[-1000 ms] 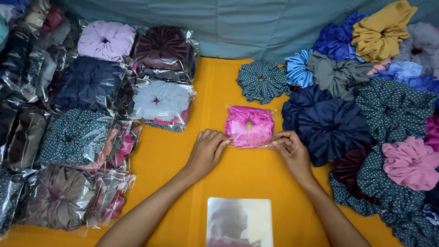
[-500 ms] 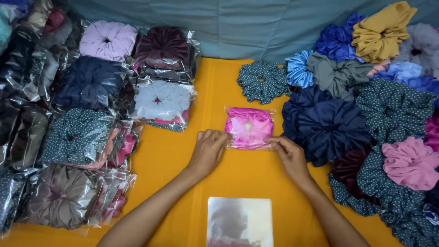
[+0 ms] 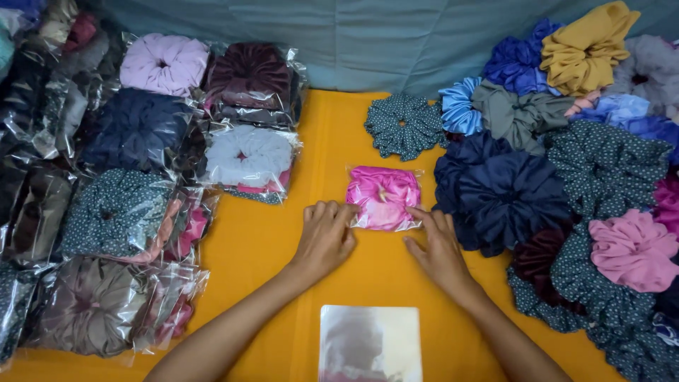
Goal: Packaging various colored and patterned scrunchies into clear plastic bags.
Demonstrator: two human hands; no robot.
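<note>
We rest both hands palm-down with loose fingers on the orange surface (image 3: 269, 233), our left hand (image 3: 325, 237) touching the left edge and our right hand (image 3: 438, 244) the lower right corner of one pink scrunchie in a clear bag (image 3: 383, 197), gripping nothing. A grey-blue cloth (image 3: 368, 42) hangs behind. One stack of empty clear bags (image 3: 369, 346) lies near us, with bagged scrunchies (image 3: 141, 184) piled left and loose scrunchies (image 3: 566, 170) right, too overlapped to count.

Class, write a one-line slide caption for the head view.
Two hands, left hand and right hand, press a bagged pink scrunchie on an orange table.
</note>
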